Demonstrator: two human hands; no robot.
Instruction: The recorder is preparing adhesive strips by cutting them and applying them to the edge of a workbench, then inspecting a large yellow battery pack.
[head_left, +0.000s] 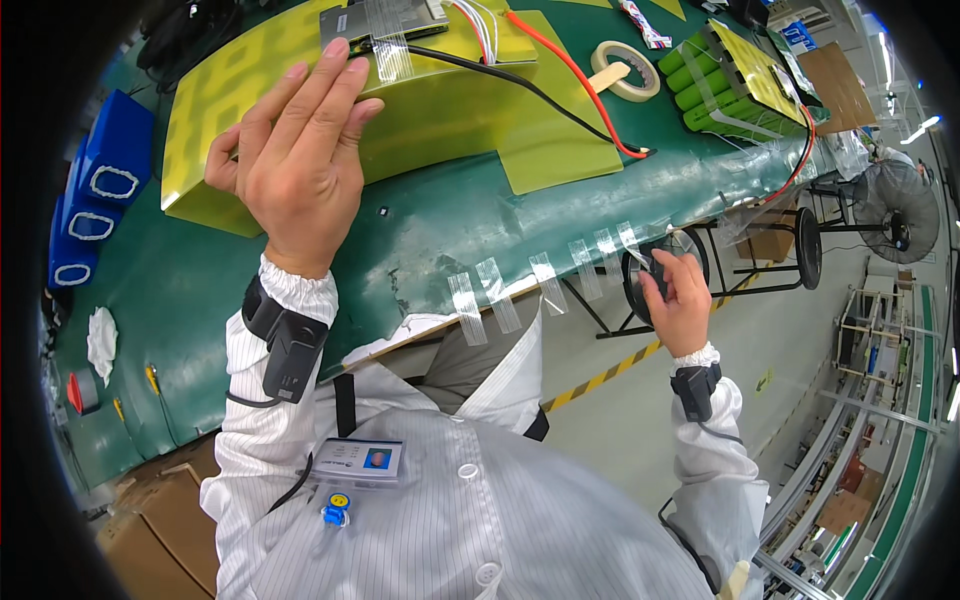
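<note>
My left hand (300, 165) lies with fingers stretched over the top of a large block wrapped in yellow-green sheet (430, 130), its fingertips by a grey circuit board module (350, 25). Clear ribbed tape (390, 45) runs over this module and the start of a black cable (490, 70). A red cable (570, 65) also leads off the block, to the right. At the table's front edge, my right hand (682, 305) pinches the loose end of a clear tape strip (628, 236). Several more tape strips (545, 280) hang along that edge.
A masking tape roll (640, 75) and a pack of green cells (710, 85) occupy the right of the green table (430, 215). Blue-wrapped packs (110, 150) stand at left, near a crumpled white cloth (101, 345). Beyond the edge are a stool (808, 248) and a fan (895, 210).
</note>
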